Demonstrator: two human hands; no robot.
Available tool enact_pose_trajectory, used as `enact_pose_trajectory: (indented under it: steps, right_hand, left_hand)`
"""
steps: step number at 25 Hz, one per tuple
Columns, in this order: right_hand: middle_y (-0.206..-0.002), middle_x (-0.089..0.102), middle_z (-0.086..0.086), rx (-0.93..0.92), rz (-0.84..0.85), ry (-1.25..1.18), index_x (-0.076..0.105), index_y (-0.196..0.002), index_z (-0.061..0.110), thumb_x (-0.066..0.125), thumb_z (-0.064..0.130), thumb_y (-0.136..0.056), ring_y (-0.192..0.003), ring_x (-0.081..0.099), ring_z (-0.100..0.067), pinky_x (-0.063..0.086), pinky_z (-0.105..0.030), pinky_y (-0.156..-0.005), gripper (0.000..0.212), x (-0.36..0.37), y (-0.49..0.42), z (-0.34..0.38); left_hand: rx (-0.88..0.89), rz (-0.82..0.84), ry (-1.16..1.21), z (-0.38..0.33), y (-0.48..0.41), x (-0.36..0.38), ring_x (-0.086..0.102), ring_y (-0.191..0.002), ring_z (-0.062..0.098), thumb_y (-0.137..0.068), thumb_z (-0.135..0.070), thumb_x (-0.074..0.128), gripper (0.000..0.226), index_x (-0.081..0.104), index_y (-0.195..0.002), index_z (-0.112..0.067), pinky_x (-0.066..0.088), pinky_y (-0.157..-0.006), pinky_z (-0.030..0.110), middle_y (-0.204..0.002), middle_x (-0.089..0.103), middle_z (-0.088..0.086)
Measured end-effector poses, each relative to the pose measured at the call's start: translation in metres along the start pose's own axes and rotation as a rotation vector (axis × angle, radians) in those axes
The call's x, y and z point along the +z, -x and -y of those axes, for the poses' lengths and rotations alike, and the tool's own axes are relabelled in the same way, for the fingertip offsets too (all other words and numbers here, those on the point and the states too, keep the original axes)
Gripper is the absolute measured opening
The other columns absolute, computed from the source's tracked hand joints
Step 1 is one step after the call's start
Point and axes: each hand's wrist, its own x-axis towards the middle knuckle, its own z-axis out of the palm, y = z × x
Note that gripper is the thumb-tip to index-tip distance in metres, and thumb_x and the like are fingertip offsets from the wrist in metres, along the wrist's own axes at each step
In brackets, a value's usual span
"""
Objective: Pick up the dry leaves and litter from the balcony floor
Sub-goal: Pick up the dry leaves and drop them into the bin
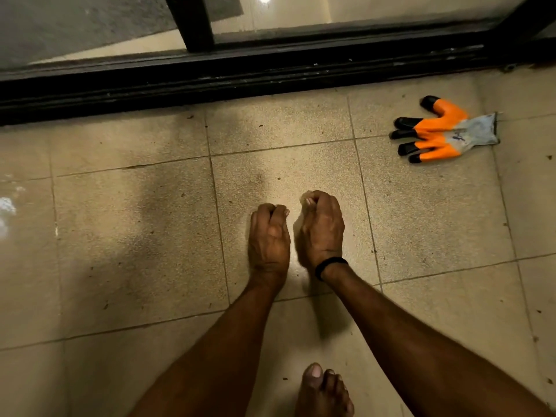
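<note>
Tiled floor (135, 236); left hand (268, 236), right hand (323, 230) curled; orange glove (442, 130), marking illegible

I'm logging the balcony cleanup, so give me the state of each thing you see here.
Left hand: fingers curled, any contents hidden.
Right hand: fingers curled, any contents hidden.
Work glove: unworn, lying flat on the tiles.
Floor tiles: dusty, with small debris scattered about.
Wristband: worn on the right wrist.
</note>
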Motion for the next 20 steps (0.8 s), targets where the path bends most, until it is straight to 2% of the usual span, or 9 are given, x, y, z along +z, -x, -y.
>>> enact_pose_trajectory:
  steps: [3,5,9,12,15,18,20]
  right_hand:
    - [-0.103,0.062,-0.001,-0.035,0.086,0.034,0.061,-0.113,0.015,0.047,0.021,-0.100,-0.091,0.052,-0.011,0.035,-0.015,-0.079,0.020,0.006,-0.017,0.019]
    - [-0.105,0.063,-0.004,-0.072,0.151,0.104,0.065,-0.118,0.015,0.050,0.022,-0.100,-0.095,0.056,-0.016,0.033,-0.013,-0.079,0.025,0.011,-0.030,0.030]
    - [-0.105,0.065,-0.013,-0.087,0.259,0.197,0.072,-0.108,0.008,0.054,0.018,-0.098,-0.099,0.059,-0.025,0.039,-0.021,-0.082,0.023,0.021,-0.045,0.044]
    - [-0.100,0.062,-0.013,-0.120,0.276,0.284,0.070,-0.099,0.003,0.048,0.013,-0.100,-0.095,0.057,-0.025,0.040,-0.025,-0.080,0.024,0.025,-0.049,0.049]
    - [-0.105,0.059,-0.016,-0.175,0.324,0.432,0.062,-0.106,0.001,0.040,0.001,-0.099,-0.100,0.055,-0.028,0.044,-0.032,-0.086,0.024,0.025,-0.048,0.053]
    - [-0.118,0.055,-0.016,-0.057,0.361,0.523,0.054,-0.120,0.001,0.033,0.000,-0.101,-0.111,0.051,-0.028,0.039,-0.030,-0.094,0.028,0.026,-0.034,0.067]
    - [-0.121,0.057,-0.014,0.023,0.452,0.498,0.055,-0.122,0.003,0.036,0.005,-0.101,-0.111,0.052,-0.024,0.039,-0.027,-0.094,0.028,0.026,-0.012,0.085]
  left_hand:
    - [-0.025,-0.012,-0.067,0.001,-0.004,0.000,0.054,-0.085,0.025,-0.089,0.000,0.063,0.013,0.066,-0.098,-0.009,0.052,-0.071,0.040,-0.095,0.058,0.010]
    - [-0.123,-0.058,-0.027,0.003,-0.003,-0.009,0.056,-0.086,0.025,-0.093,-0.002,0.060,0.011,0.066,-0.100,-0.009,0.053,-0.073,0.039,-0.096,0.059,0.010]
    - [-0.275,-0.174,0.020,0.022,0.009,-0.041,0.057,-0.090,0.023,-0.098,-0.011,0.055,0.014,0.067,-0.105,-0.008,0.049,-0.077,0.034,-0.100,0.060,0.009]
    - [-0.343,-0.182,0.006,0.040,0.021,-0.059,0.058,-0.092,0.023,-0.096,-0.007,0.058,0.014,0.067,-0.107,-0.009,0.052,-0.078,0.038,-0.103,0.059,0.010]
    - [-0.406,-0.195,0.013,0.051,0.027,-0.070,0.059,-0.092,0.025,-0.095,-0.007,0.059,0.014,0.068,-0.106,-0.009,0.055,-0.078,0.042,-0.104,0.059,0.010]
    - [-0.481,-0.242,0.054,0.051,0.027,-0.088,0.060,-0.091,0.026,-0.096,-0.008,0.060,0.014,0.069,-0.105,-0.009,0.054,-0.079,0.039,-0.103,0.059,0.009]
    - [-0.544,-0.296,0.090,0.046,0.026,-0.108,0.060,-0.090,0.025,-0.098,-0.010,0.058,0.014,0.070,-0.106,-0.008,0.049,-0.078,0.032,-0.102,0.059,0.009]
